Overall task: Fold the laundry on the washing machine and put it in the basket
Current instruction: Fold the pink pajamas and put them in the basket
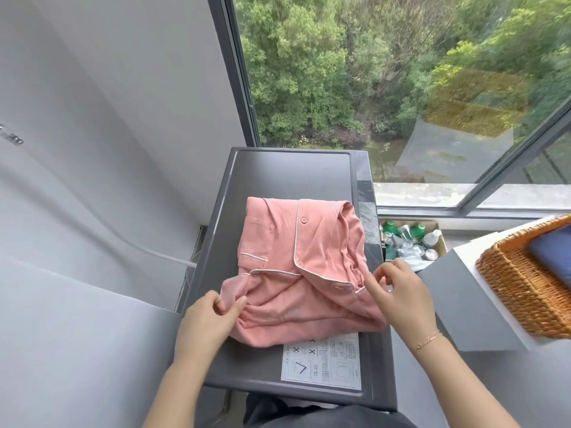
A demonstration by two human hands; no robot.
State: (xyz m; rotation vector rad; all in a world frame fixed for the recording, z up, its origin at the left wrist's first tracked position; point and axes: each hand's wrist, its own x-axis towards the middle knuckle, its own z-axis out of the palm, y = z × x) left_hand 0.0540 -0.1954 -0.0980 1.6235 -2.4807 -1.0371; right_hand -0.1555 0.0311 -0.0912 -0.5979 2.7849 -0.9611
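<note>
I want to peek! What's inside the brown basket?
Inside the wicker basket lies something dark blue, probably folded cloth. Only part of the basket shows at the picture's edge, so anything under the blue thing or further right is hidden.

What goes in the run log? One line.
pink pajama top half-folded on washing machine | left hand pinches hem | right hand pinches edge

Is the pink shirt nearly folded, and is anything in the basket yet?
Nearly. The pink shirt lies mostly folded on the washing machine. The left hand pinches its near left corner, and the right hand is at its right edge, seemingly tidying the fold. The basket already holds something dark blue, probably folded cloth. The shirt isn't in the basket yet.
</note>
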